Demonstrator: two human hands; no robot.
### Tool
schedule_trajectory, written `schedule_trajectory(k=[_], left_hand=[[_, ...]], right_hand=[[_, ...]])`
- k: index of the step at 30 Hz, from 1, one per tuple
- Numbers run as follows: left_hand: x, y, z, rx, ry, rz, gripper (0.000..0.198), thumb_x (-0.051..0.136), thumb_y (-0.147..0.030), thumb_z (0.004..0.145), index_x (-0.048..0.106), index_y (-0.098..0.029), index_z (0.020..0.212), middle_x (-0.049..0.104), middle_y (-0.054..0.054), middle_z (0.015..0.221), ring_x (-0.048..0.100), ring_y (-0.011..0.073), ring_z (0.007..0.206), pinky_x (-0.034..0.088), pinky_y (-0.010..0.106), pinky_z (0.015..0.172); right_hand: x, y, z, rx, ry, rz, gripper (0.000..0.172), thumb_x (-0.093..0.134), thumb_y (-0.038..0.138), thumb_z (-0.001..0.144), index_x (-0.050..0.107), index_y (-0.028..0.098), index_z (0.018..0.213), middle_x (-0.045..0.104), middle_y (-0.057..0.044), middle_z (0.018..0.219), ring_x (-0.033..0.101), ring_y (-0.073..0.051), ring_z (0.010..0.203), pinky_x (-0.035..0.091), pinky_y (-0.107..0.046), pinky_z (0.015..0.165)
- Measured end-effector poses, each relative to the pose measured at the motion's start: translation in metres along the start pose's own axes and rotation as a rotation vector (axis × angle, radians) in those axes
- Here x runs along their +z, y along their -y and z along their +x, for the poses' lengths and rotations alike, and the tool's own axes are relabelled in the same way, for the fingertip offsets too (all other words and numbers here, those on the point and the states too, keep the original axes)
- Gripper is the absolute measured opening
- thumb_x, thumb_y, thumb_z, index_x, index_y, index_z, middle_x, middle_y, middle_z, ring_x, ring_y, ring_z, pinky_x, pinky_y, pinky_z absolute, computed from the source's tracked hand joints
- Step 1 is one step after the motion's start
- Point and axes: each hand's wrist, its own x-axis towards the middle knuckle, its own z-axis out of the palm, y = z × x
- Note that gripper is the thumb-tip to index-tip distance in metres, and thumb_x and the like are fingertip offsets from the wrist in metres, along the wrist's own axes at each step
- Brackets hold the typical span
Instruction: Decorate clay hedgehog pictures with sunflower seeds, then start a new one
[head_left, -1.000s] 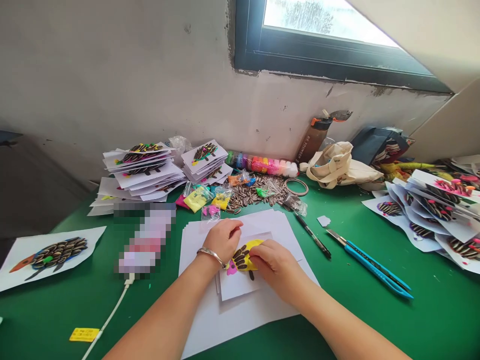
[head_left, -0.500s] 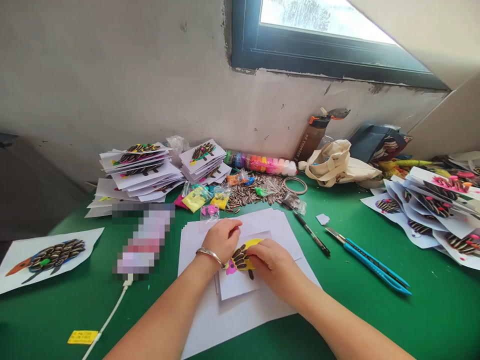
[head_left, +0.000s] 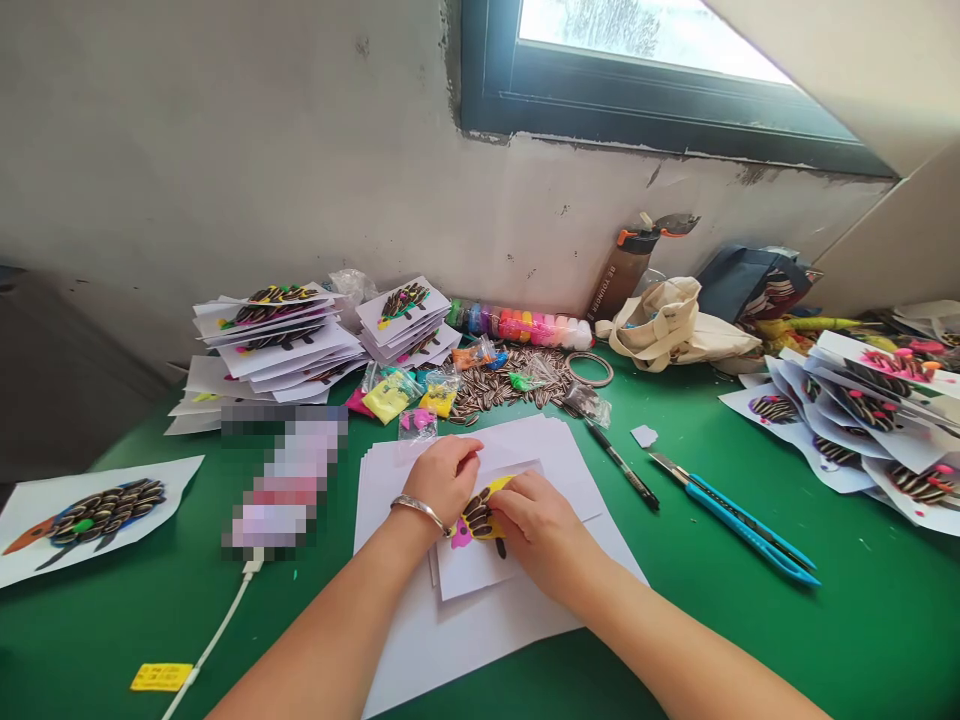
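Bright window (head_left: 652, 85) in a scuffed wall (head_left: 225, 150); green table (head_left: 885, 620) below.

Your card (head_left: 472, 582) is matt white paper, like the sheets (head_left: 442, 655) under it; its yellow layer (head_left: 497, 486) looks smooth, clay-like. Seeds (head_left: 478, 515) on it: striped shells. Your bracelet (head_left: 420, 510): polished metal. Cutter (head_left: 720, 507): metal blade, smooth blue plastic body. Bottle (head_left: 621, 280): smooth tinted plastic. Tote (head_left: 667, 320): matt creased cloth. Sachets (head_left: 390, 397): glossy crinkled clear film. Your worktop (head_left: 885, 620) is smooth, slight sheen; the wall (head_left: 225, 130) is matt, rough near the window frame (head_left: 637, 100).
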Motion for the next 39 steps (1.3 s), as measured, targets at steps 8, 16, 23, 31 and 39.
schedule_trajectory(k=[8,16,23,31,39], left_hand=[[0.0,-0.001,-0.001,0.005,-0.006,0.011,0.023,0.049,-0.012,0.079,0.067,-0.018,0.092,0.068,0.004,0.091,0.061,0.0186,0.087,0.05,0.032,0.08],[0.001,0.0,-0.001,0.003,-0.013,0.012,0.023,0.049,-0.013,0.079,0.067,-0.018,0.093,0.068,0.003,0.091,0.062,0.018,0.086,0.05,0.031,0.081],[0.001,0.001,-0.001,0.005,-0.015,0.014,0.023,0.049,-0.013,0.079,0.066,-0.018,0.093,0.068,0.004,0.091,0.062,0.0183,0.086,0.051,0.032,0.08],[0.001,0.0,-0.001,0.017,-0.017,0.021,0.023,0.048,-0.013,0.08,0.066,-0.018,0.093,0.068,0.004,0.092,0.061,0.0183,0.087,0.051,0.032,0.081],[0.003,-0.001,-0.002,0.052,-0.021,0.048,0.023,0.046,-0.013,0.081,0.065,-0.018,0.093,0.067,0.005,0.092,0.061,0.0189,0.088,0.05,0.034,0.081]], right_hand=[[0.008,-0.001,-0.001,0.003,-0.01,0.014,0.022,0.043,0.005,0.082,0.061,0.016,0.076,0.055,-0.005,0.076,0.048,-0.016,0.074,0.039,-0.026,0.063],[-0.009,-0.004,-0.006,0.046,-0.091,-0.007,0.018,0.047,0.009,0.082,0.063,0.018,0.079,0.055,-0.004,0.076,0.048,-0.016,0.073,0.038,-0.026,0.063],[-0.005,-0.002,-0.003,0.052,-0.075,-0.065,0.02,0.05,0.009,0.081,0.061,0.017,0.067,0.054,-0.003,0.069,0.047,-0.015,0.068,0.034,-0.025,0.061],[0.001,-0.001,-0.003,0.051,-0.045,-0.092,0.019,0.05,0.007,0.08,0.063,0.017,0.069,0.055,-0.003,0.07,0.047,-0.014,0.068,0.033,-0.026,0.062],[0.001,0.002,-0.003,0.041,-0.044,-0.108,0.02,0.049,0.007,0.079,0.064,0.018,0.072,0.056,-0.003,0.071,0.049,-0.015,0.068,0.034,-0.026,0.062]])
